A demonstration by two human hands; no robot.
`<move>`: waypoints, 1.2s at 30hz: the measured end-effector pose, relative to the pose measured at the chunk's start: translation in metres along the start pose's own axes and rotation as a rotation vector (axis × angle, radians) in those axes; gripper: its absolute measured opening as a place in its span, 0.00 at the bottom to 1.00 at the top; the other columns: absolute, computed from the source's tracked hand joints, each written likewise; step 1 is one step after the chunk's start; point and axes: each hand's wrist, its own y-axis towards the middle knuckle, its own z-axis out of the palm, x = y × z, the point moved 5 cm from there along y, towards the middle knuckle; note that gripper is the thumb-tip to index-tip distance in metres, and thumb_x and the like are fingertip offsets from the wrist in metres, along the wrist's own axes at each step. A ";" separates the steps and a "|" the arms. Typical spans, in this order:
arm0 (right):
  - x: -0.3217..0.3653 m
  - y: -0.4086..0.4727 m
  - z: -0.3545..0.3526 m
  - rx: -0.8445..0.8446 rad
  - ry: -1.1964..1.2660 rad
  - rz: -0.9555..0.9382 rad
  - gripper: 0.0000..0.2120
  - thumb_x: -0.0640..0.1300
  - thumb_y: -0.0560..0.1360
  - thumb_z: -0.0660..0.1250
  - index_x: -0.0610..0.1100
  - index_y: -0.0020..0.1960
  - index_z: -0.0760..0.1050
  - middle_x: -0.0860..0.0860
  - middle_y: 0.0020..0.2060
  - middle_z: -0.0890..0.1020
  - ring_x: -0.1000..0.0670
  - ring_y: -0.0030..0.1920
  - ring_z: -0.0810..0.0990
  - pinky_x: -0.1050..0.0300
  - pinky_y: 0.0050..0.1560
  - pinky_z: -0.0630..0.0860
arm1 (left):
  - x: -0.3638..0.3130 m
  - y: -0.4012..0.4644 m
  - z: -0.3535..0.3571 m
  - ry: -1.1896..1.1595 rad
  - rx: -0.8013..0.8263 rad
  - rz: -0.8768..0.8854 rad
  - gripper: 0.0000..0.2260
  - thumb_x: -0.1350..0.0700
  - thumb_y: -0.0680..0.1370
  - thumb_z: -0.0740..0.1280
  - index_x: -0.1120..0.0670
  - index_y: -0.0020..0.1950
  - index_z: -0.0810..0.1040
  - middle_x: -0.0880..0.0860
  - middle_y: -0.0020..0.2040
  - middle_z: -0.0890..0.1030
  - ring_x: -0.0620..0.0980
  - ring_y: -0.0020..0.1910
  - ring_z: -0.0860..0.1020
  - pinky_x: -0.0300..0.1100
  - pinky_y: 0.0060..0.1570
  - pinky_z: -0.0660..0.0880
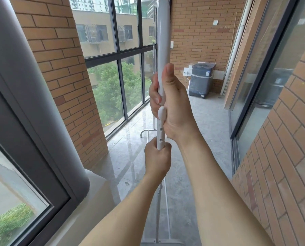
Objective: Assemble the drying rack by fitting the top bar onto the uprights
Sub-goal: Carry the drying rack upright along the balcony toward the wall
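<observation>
From the head camera, a person holds a long white top bar point(163, 41) that runs away from them toward the far brick wall. The right hand point(169, 102) is wrapped around the fat part of the bar, fingers curled tight on it and the thumb lying along the top. The left hand point(158, 158) sits lower, its fingers closed around the near upright point(159, 206), right where the bar's thin end piece point(160, 134) with small round holes goes down into the fist. A white plastic tab point(162, 113) sticks out just above that thin piece, touching the right palm. Far off, near the big window point(112, 68), the far upright point(154, 55) stands on a curved foot point(145, 133) on the shiny floor point(201, 139). A wrapped washing machine point(201, 79) stands against the far wall. I cannot tell if the thin piece is already inside the upright, because the left fist hides the join. I think things could go wrong here. If the thin piece is tilted, it could jam or scrape and not slide in. Skin on the left hand could get pinched at the join. If the right hand lets the long bar swing, its far end could bump the window or miss the far upright. Pushing down hard could also tip the light frame.
</observation>
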 end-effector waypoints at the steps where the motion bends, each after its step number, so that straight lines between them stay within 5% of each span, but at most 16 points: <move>1: 0.001 0.003 -0.001 0.013 -0.012 -0.005 0.22 0.62 0.77 0.56 0.46 0.35 0.67 0.50 0.26 0.61 0.56 0.22 0.57 0.65 0.20 0.56 | -0.002 0.004 0.001 0.005 -0.003 -0.003 0.16 0.61 0.70 0.60 0.51 0.29 0.55 0.43 0.21 0.59 0.42 0.22 0.55 0.31 0.20 0.56; 8: -0.009 0.017 -0.010 0.054 -0.028 -0.030 0.19 0.66 0.69 0.61 0.49 0.34 0.70 0.53 0.24 0.65 0.57 0.22 0.58 0.64 0.21 0.57 | 0.006 0.024 0.004 0.044 -0.035 -0.026 0.17 0.65 0.75 0.62 0.56 0.30 0.58 0.48 0.23 0.59 0.43 0.22 0.57 0.32 0.20 0.57; 17: -0.027 0.024 -0.016 0.027 -0.027 -0.005 0.21 0.67 0.70 0.61 0.49 0.34 0.69 0.51 0.26 0.63 0.57 0.22 0.57 0.65 0.20 0.56 | 0.021 0.028 -0.001 0.051 -0.031 -0.061 0.12 0.56 0.69 0.61 0.58 0.30 0.60 0.53 0.26 0.61 0.46 0.25 0.59 0.33 0.22 0.58; 20: -0.027 0.027 -0.015 0.014 -0.034 -0.006 0.21 0.65 0.75 0.59 0.50 0.33 0.69 0.51 0.26 0.63 0.57 0.22 0.57 0.66 0.20 0.56 | 0.019 0.031 -0.003 0.055 -0.021 -0.051 0.13 0.56 0.69 0.61 0.54 0.29 0.57 0.50 0.25 0.60 0.44 0.24 0.58 0.33 0.22 0.58; 25: -0.027 0.026 -0.010 0.013 -0.045 -0.028 0.22 0.66 0.71 0.60 0.47 0.35 0.67 0.52 0.25 0.63 0.58 0.22 0.58 0.66 0.21 0.57 | 0.020 0.033 -0.006 0.040 -0.005 -0.046 0.16 0.59 0.70 0.61 0.51 0.27 0.56 0.45 0.22 0.59 0.43 0.23 0.57 0.32 0.21 0.58; 36: -0.038 0.022 -0.013 -0.014 -0.062 0.001 0.21 0.67 0.71 0.60 0.49 0.35 0.69 0.53 0.24 0.64 0.57 0.22 0.58 0.65 0.21 0.56 | 0.035 0.033 -0.013 0.069 -0.027 -0.069 0.20 0.64 0.74 0.62 0.52 0.28 0.57 0.47 0.23 0.60 0.44 0.24 0.58 0.33 0.22 0.58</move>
